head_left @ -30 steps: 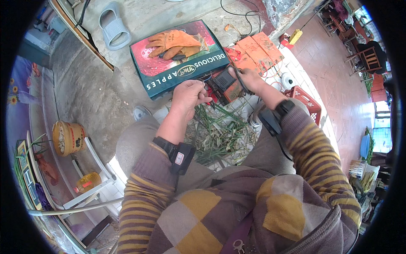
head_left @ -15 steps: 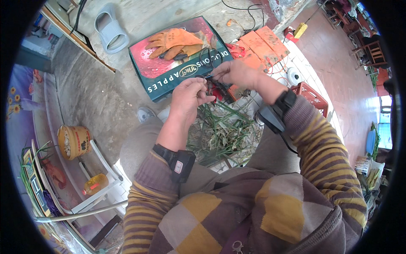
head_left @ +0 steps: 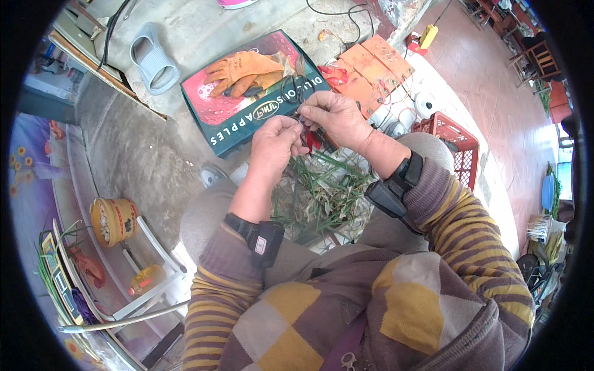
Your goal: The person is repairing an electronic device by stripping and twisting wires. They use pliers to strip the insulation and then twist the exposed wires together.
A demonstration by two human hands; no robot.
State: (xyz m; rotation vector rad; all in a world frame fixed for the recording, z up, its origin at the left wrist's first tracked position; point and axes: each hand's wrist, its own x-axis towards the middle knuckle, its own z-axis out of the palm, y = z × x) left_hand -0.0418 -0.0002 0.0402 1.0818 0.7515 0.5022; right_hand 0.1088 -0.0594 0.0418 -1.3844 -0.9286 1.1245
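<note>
Dark cord (head_left: 297,79) pinched by right hand (head_left: 334,120)

Above the frame's centre, the cord is looped over a green-and-pink box (head_left: 238,116). Beside it, the left hand (head_left: 275,141) is curled, its grip unclear. Green stalks (head_left: 331,188) are strewn at centre.

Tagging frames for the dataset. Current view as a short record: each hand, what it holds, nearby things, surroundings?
left_hand: left hand, thumb and fingers pinched
right_hand: right hand, pinching close beside the left
held: too small and hidden to tell
near_hands: dark cord looped over the box
box: green-and-pink box, orange gloves on top
below_hands: loose green leaves
right_side: red crate
left_side: grey slipper, tan bucket
</note>
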